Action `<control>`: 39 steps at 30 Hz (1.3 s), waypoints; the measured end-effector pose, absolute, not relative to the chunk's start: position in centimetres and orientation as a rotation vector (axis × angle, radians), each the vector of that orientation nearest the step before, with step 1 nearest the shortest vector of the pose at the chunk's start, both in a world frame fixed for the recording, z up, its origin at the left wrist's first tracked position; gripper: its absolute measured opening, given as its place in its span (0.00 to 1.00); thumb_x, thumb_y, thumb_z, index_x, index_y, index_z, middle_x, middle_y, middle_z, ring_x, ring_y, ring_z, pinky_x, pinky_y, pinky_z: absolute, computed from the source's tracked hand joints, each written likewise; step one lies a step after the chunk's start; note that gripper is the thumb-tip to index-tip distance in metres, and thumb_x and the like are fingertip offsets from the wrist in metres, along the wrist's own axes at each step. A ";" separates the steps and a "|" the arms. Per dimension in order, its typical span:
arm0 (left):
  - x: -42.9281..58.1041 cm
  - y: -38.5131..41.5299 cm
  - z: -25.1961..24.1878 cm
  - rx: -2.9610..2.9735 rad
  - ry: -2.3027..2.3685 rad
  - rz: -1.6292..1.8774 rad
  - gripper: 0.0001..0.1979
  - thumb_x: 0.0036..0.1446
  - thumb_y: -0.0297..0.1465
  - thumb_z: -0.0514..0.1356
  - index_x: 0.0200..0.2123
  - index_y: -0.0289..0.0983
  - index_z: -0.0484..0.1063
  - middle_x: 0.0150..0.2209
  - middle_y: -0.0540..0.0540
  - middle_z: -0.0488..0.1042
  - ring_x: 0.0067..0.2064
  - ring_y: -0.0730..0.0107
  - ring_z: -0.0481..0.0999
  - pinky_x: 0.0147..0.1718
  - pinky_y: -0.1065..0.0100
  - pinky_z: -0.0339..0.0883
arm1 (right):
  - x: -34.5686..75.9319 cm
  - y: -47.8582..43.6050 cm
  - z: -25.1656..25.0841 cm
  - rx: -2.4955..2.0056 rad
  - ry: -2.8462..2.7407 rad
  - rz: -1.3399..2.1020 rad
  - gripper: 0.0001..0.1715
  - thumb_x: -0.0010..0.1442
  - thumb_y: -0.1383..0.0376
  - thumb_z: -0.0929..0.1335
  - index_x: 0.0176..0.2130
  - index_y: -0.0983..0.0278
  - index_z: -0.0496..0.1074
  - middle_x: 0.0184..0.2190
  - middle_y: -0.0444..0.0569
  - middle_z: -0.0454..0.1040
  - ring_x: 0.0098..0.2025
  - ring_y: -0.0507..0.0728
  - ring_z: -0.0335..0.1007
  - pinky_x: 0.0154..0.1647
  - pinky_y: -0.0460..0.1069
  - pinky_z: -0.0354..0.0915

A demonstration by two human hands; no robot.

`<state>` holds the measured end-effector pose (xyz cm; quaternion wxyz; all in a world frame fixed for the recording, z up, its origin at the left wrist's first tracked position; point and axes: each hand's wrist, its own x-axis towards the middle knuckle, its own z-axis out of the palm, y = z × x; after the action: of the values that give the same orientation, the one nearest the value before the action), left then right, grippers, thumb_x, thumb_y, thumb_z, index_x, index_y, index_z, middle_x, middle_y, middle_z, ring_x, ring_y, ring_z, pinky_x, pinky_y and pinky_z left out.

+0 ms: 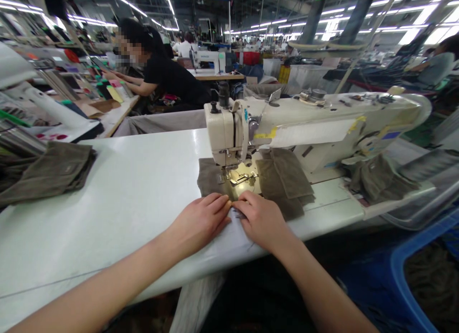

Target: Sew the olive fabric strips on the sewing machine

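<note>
A cream sewing machine (297, 122) stands on the pale table (143, 175), its needle area lit over a shiny metal plate (245, 172). A brown fabric piece (210, 177) lies under and left of the presser foot. My left hand (202, 220) touches its front edge, fingers closed and fingertips pinched. My right hand (261, 220) meets it just in front of the plate, fingers bent together; a small dark thing shows beneath them, too small to name. What lies between the fingertips is hidden. Right of the plate, more brown fabric pieces (290, 175) lie stacked.
More brown fabric (57, 168) is piled at the table's left end. Another bundle (382, 177) lies right of the machine. A blue crate (398, 271) stands at the lower right. A person in black (168, 74) leans over another table behind, at the left.
</note>
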<state>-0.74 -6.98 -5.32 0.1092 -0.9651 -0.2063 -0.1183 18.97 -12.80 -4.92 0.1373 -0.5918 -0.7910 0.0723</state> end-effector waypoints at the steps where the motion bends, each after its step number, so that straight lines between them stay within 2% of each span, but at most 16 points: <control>1: -0.7 -6.8 -5.3 -2.839 -0.614 -0.346 0.16 0.70 0.34 0.53 0.51 0.31 0.75 0.49 0.38 0.78 0.51 0.54 0.76 0.40 0.58 0.78 | 18.9 -12.6 -4.9 -1.719 -2.293 0.212 0.16 0.63 0.71 0.66 0.49 0.62 0.77 0.46 0.49 0.74 0.45 0.56 0.71 0.40 0.48 0.64; 13: -0.7 -4.4 -4.9 -2.917 -0.690 -0.292 0.17 0.71 0.35 0.51 0.51 0.31 0.74 0.49 0.36 0.77 0.52 0.53 0.75 0.44 0.56 0.77 | 18.6 -10.8 -4.1 -1.754 -2.301 0.169 0.16 0.65 0.70 0.65 0.50 0.62 0.75 0.47 0.50 0.74 0.46 0.57 0.71 0.40 0.49 0.66; 23: -0.4 -2.4 -4.7 -2.907 -0.676 -0.265 0.18 0.72 0.35 0.49 0.49 0.31 0.75 0.47 0.37 0.77 0.49 0.57 0.76 0.45 0.58 0.76 | 18.2 -11.1 -4.5 -1.788 -2.288 0.119 0.18 0.64 0.70 0.65 0.52 0.62 0.74 0.48 0.51 0.73 0.45 0.58 0.72 0.38 0.49 0.67; 32: -0.3 -0.6 -4.7 -2.921 -0.686 -0.290 0.17 0.71 0.34 0.50 0.50 0.31 0.75 0.49 0.36 0.77 0.51 0.56 0.76 0.49 0.56 0.75 | 18.2 -12.2 -4.8 -1.779 -2.290 0.147 0.18 0.64 0.71 0.65 0.52 0.61 0.74 0.48 0.51 0.73 0.45 0.57 0.72 0.39 0.48 0.67; 39: -0.3 0.6 -4.6 -2.917 -0.705 -0.319 0.20 0.72 0.35 0.47 0.52 0.32 0.74 0.50 0.37 0.77 0.50 0.57 0.75 0.50 0.57 0.74 | 18.1 -12.3 -5.0 -1.776 -2.287 0.138 0.18 0.63 0.71 0.66 0.52 0.61 0.74 0.49 0.51 0.73 0.45 0.57 0.72 0.38 0.48 0.67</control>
<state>-0.28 0.60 -4.56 0.0619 -0.9647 -0.2331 -0.1054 18.14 -12.30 -5.04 0.1210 -0.6081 -0.7831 0.0474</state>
